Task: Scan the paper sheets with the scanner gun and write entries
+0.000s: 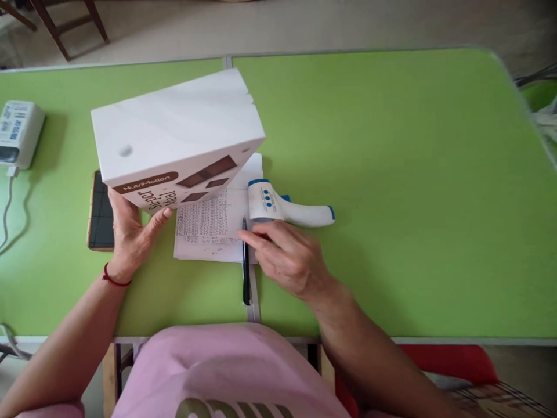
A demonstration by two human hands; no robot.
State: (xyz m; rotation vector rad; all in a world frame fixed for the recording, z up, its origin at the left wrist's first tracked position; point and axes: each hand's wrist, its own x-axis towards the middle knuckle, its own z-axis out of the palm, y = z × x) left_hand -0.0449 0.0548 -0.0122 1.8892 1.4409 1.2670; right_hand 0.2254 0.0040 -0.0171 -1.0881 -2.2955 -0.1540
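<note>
My left hand [133,235] grips the lower corner of a white cardboard box [174,125] with brown "NutriMotion" print. The box is tilted, and its underside and some of my fingers are hidden. My right hand [289,255] hovers beside a black pen [246,267], its index finger stretched out and the other fingers curled; I see nothing in it. The pen lies across the edge of papers [209,223] covered in handwriting. Just beyond my right hand rests a white and blue infrared thermometer [289,206], handle pointing right.
A dark-screened phone [101,217] lies left of the box, partly covered by it. At the far left stands a white device [21,133] with a cable [9,203] plugged in. The green table [413,174] has a metal seam. A red chair [448,363] is at the near right.
</note>
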